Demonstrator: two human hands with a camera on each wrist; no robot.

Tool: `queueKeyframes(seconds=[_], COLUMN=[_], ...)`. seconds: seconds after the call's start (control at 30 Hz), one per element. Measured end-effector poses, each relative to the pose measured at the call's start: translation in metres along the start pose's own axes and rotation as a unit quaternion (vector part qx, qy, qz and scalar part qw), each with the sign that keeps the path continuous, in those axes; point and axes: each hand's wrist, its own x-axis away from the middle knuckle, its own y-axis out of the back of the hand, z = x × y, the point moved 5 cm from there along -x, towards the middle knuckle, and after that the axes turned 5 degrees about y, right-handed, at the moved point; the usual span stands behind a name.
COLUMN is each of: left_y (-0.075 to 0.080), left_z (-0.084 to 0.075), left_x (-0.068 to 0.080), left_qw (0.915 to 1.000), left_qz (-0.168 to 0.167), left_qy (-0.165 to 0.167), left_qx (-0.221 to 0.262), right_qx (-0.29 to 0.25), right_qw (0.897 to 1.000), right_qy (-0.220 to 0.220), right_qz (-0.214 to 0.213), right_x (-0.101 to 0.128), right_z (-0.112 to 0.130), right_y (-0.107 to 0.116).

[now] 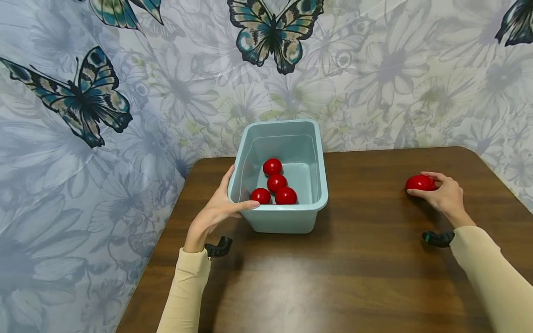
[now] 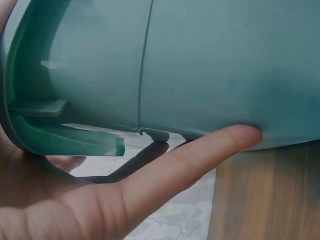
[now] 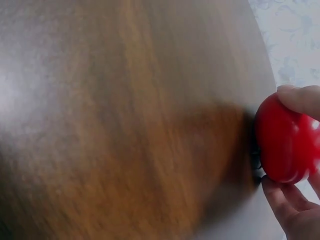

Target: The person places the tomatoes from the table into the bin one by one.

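Observation:
A pale teal plastic bin (image 1: 308, 217) stands on the brown wooden table (image 1: 333, 277), with several red balls (image 1: 276, 182) inside it. My left hand (image 1: 216, 208) grips the bin's near left corner, thumb hooked over the rim; in the left wrist view a finger (image 2: 200, 160) lies along the bin wall (image 2: 210, 70). At the table's right side my right hand (image 1: 443, 194) curls round another red ball (image 1: 419, 183), which sits at table level. The right wrist view shows that ball (image 3: 285, 142) pinched between thumb and fingers.
The table stands in a corner against walls covered with butterfly-patterned cloth (image 1: 104, 101). The table's left edge (image 1: 145, 273) runs just left of my left arm. Bare wood lies between the bin and the right hand.

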Motion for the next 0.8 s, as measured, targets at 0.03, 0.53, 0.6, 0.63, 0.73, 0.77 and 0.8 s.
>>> queueKeyframes(seconds=[0.03, 0.53, 0.6, 0.63, 0.73, 0.77, 0.8], left_y=[0.0, 0.002, 0.001, 0.0, 0.001, 0.002, 0.003], left_z=[0.001, -0.004, -0.003, -0.003, 0.001, 0.002, 0.004], left_x=[0.0, -0.003, -0.004, -0.004, -0.004, -0.003, -0.002], left_qw=[1.0, 0.9997, 0.9998, 0.9998, 0.9999, 1.0, 0.9999], left_qz=[0.001, 0.002, 0.003, 0.004, 0.001, -0.001, -0.003], left_qy=[0.0, -0.021, -0.019, -0.017, -0.011, -0.008, -0.005], left_qx=[0.001, 0.01, 0.009, 0.008, 0.004, 0.005, 0.009], right_qx=[-0.001, -0.088, -0.115, -0.133, -0.179, -0.196, -0.207], right_qw=[1.0, 0.994, 0.988, 0.985, 0.974, 0.969, 0.965], right_qy=[-0.004, 0.07, 0.097, 0.108, 0.14, 0.15, 0.162], right_qz=[0.003, -0.02, -0.015, -0.01, 0.002, 0.01, 0.017], right_x=[0.0, -0.033, -0.036, -0.037, -0.041, -0.042, -0.043], right_z=[0.001, 0.122, 0.154, 0.171, 0.221, 0.239, 0.256], right_y=[0.0, 0.014, 0.01, 0.006, -0.011, -0.017, -0.024])
